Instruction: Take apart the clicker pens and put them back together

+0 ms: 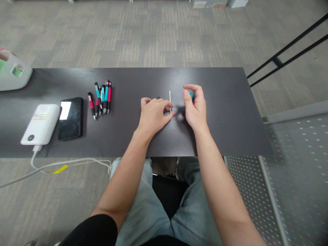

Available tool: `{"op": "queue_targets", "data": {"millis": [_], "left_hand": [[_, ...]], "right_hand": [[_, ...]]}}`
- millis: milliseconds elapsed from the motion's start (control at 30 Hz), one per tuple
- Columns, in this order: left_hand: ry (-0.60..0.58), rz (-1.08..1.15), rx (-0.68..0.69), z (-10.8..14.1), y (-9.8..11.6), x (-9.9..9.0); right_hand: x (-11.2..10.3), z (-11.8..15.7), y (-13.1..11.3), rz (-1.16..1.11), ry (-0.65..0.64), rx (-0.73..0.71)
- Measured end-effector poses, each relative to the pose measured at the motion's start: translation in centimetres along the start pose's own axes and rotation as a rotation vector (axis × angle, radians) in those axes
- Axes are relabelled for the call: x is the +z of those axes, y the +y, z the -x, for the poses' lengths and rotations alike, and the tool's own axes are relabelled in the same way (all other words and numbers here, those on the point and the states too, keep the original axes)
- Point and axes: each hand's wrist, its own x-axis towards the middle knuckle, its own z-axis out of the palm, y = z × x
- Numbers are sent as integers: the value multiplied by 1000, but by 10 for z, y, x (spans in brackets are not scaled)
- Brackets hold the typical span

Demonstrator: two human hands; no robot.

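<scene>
Mid-frame, the thin silvery rod (169,99) runs up-down w/ its lower end at the L hand's (154,114) thumb + index, can't tell if pinched, while the R hand (196,108), farther off to the right, curls round a teal piece (191,95).

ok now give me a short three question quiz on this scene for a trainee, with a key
1. Which colour shows on the piece in the right hand?
A) red B) teal C) yellow

2. True or false: the group of pens lies between the black device and the left hand.

3. Fill in the blank: the thin rod at the left hand's thumb and index finger is ____ in colour.

Key: 1. B; 2. True; 3. silver
</scene>
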Motion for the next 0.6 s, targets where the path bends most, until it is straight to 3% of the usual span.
{"op": "queue_targets", "data": {"millis": [367, 600], "left_hand": [[12, -10, -55, 1, -1, -8], [201, 23, -157, 3, -33, -32]], "right_hand": [[-1, 2, -9, 25, -28, 53], [-2, 1, -17, 85, -45, 50]]}}
